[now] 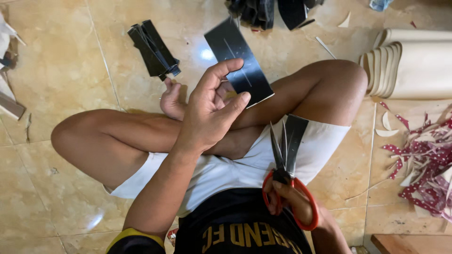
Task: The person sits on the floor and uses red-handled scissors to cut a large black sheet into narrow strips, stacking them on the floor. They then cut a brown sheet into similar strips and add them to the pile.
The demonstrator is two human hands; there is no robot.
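Seated cross-legged on a glossy beige tiled floor point(56, 70), seen from above.

At about ten o'clock from the left hand, well apart: a bundle of folded black strips point(154, 48) flat on the tiles.

Near frame centre: left hand point(209, 110) raised above the crossed legs, thumb and fingers point(238, 101) pinching the lower edge of a glossy black rectangular sheet point(238, 61). Sheet tilted, stretching toward twelve o'clock from the hand, a pale line scored down its face, held clear of the floor.

At top edge, twelve o'clock: a heap of more black pieces point(268, 11).

At five o'clock from the left hand, over the white shorts: right hand point(294, 202), fingers threaded through the red loops of scissors point(285, 155) and curled around them. Blades parted, pointing toward twelve o'clock, a narrow black strip point(296, 136) lying between them.

At two o'clock, far right: rolled cream sheets point(409, 66) stacked on the floor. Below them, at three to four o'clock: scraps of red spotted and cream material point(423, 164) scattered across the tiles.
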